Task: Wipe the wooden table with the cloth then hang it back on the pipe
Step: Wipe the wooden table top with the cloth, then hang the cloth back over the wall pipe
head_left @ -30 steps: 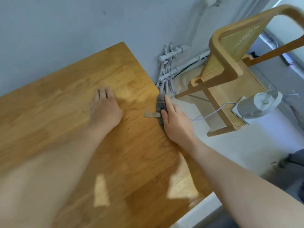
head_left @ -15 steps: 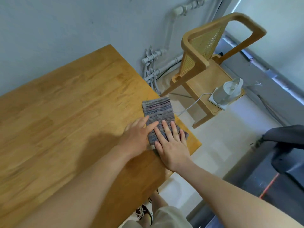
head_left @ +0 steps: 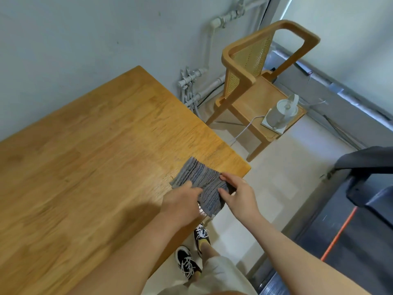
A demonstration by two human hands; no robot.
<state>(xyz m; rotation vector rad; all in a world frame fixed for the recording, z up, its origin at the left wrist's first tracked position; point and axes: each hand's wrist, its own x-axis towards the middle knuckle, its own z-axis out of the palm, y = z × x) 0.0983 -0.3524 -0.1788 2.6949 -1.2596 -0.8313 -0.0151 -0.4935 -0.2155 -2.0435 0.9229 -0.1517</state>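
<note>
A grey striped cloth [head_left: 202, 184] lies folded at the near right corner of the wooden table [head_left: 95, 156], its near end hanging over the edge. My left hand [head_left: 182, 201] presses on the cloth's left side with its fingers flat. My right hand [head_left: 238, 194] pinches the cloth's right edge between thumb and fingers. White pipes [head_left: 214, 28] run down the wall behind the table's far corner, with valves [head_left: 191, 78] lower down.
A wooden cane-back chair [head_left: 261, 81] stands right of the table with a white kettle [head_left: 280, 112] and its cord on the seat. A dark treadmill [head_left: 361, 199] fills the right side. My feet in black shoes [head_left: 191, 252] stand beside the table's edge.
Both hands have slid the cloth along the table's right edge to the near corner. My right hand went from lying flat on the cloth to pinching its edge.
</note>
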